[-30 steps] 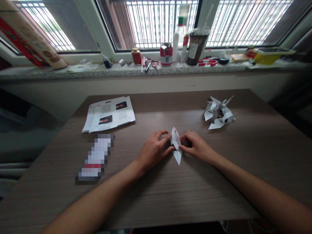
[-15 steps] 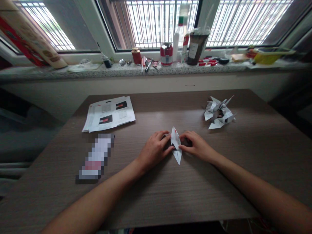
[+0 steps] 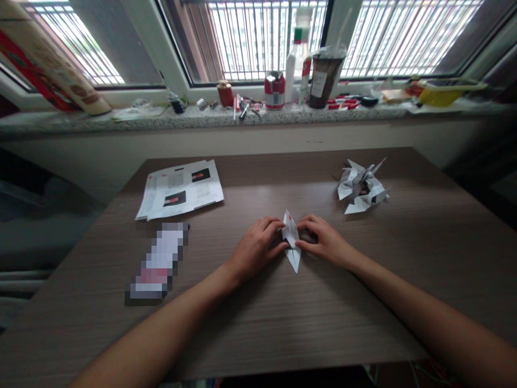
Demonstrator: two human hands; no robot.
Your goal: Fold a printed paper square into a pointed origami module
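Note:
A narrow, diamond-shaped piece of folded paper [image 3: 291, 242], white with printed marks, lies on the brown table between my hands, its points facing away from and toward me. My left hand [image 3: 260, 245] grips its left edge with thumb and fingertips. From the other side, my right hand [image 3: 321, 241] pinches the right edge, its thumb near the middle fold. To the far right sits a cluster of folded paper pieces [image 3: 362, 188] with pointed tips.
A stack of printed sheets [image 3: 181, 188] lies at the back left of the table [image 3: 258, 334]. In front of it is a pixelated oblong object [image 3: 157, 264]. Along the windowsill [image 3: 194, 119] stand a can [image 3: 274, 90], a lidded cup [image 3: 324, 78], a bottle [image 3: 294, 64] and small items.
My left index finger has shifted slightly toward the paper's upper edge. Otherwise the hands and paper hold almost the same place.

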